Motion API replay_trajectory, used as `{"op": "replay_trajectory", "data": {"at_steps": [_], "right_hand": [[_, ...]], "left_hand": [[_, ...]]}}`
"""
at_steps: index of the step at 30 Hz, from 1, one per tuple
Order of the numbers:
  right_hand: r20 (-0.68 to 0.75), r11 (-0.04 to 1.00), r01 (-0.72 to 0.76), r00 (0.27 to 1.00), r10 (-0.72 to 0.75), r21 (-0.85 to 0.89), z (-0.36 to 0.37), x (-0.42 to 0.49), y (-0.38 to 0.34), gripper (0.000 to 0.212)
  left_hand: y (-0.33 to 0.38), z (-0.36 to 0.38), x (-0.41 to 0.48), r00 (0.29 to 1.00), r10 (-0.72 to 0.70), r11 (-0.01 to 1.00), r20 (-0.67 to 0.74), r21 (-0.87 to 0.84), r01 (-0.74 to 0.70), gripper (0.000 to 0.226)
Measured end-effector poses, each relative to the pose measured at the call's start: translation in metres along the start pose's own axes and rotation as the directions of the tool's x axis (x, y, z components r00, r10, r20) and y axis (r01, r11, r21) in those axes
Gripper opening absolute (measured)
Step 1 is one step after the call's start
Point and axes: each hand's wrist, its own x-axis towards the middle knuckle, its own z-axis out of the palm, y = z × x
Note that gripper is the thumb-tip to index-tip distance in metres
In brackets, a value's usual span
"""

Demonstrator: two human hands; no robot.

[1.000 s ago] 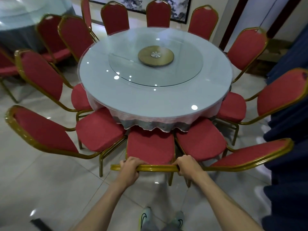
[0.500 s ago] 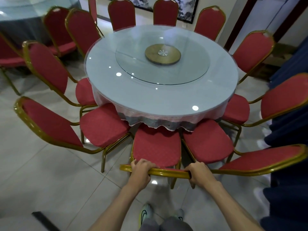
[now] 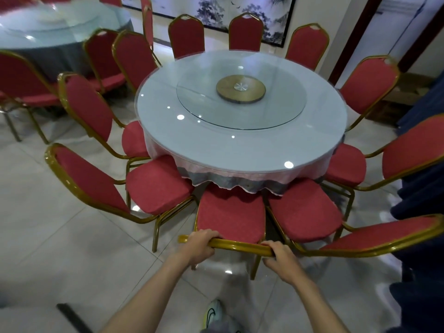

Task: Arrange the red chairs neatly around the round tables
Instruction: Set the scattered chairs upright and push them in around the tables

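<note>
A round table (image 3: pixel 240 150) with a glass top and a glass turntable stands in the middle, ringed by several red chairs with gold frames. The nearest red chair (image 3: pixel 230 217) faces the table, its seat partly under the tablecloth edge. My left hand (image 3: pixel 200 245) grips the left part of its gold top rail. My right hand (image 3: pixel 280 257) grips the right end of the same rail. Neighbouring red chairs stand close on the left (image 3: pixel 156 186) and the right (image 3: pixel 305 212), their seats nearly touching the one I hold.
A second round table (image 3: pixel 60 22) with more red chairs stands at the back left. Dark blue fabric (image 3: pixel 422 236) fills the right edge. A doorway and a cardboard box lie at the back right. Tiled floor spreads to the left of me.
The view has shifted left and drawn back a little, so the table sits further right. The held chair's rail now slopes down to the right. Both hands keep their grip.
</note>
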Motion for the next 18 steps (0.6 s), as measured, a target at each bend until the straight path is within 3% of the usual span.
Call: {"op": "replay_trajectory", "data": {"at_steps": [3, 7, 18], "right_hand": [[-0.019, 0.996, 0.008, 1.000, -0.006, 0.094, -0.004, -0.005, -0.010, 0.043], [-0.093, 0.992, 0.086, 0.993, -0.077, 0.094, 0.000, -0.010, -0.038, 0.030], [-0.053, 0.931, 0.300, 0.954, -0.296, 0.209, 0.019, 0.012, -0.160, 0.019]], "left_hand": [[-0.007, -0.002, -0.017, 0.996, -0.027, 0.997, -0.089, -0.080, 0.019, 0.039], [-0.013, -0.007, -0.039, 0.973, -0.060, 0.976, -0.225, -0.219, 0.010, 0.030], [-0.061, -0.058, -0.100, 0.815, -0.298, 0.864, -0.497, -0.503, 0.009, 0.029]]}}
